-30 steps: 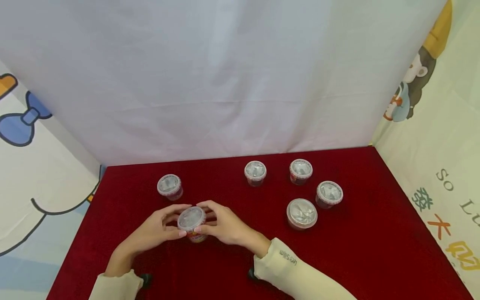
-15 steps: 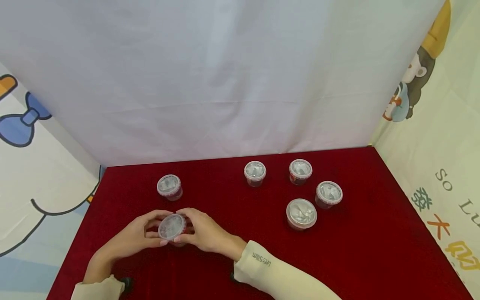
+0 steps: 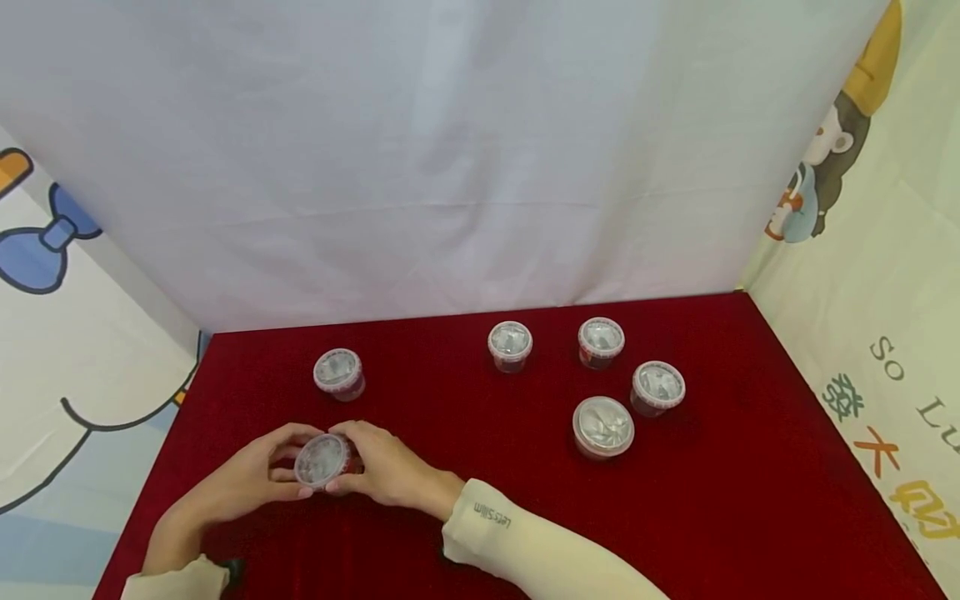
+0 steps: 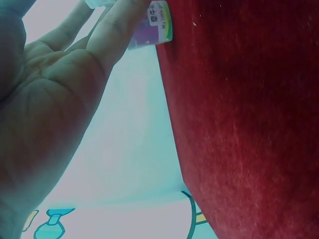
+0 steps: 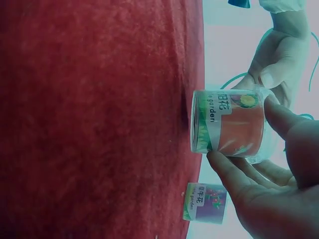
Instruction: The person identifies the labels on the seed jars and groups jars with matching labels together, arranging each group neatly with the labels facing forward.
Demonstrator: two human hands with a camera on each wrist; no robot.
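Fingers (image 5: 231, 175) hold a lidded tub (image 5: 234, 127)

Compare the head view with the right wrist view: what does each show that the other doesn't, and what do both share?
Head view only: four tubs on the right and the lettered right sleeve.

Right wrist view only: "garden" readable on the label of the held tub.

Both: the held tub, left hand, right hand, purple tub and red cloth.

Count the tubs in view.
6: held tub between the hands, left tub behind it, middle tub at the back; on the right, back tub, outer tub and near tub.
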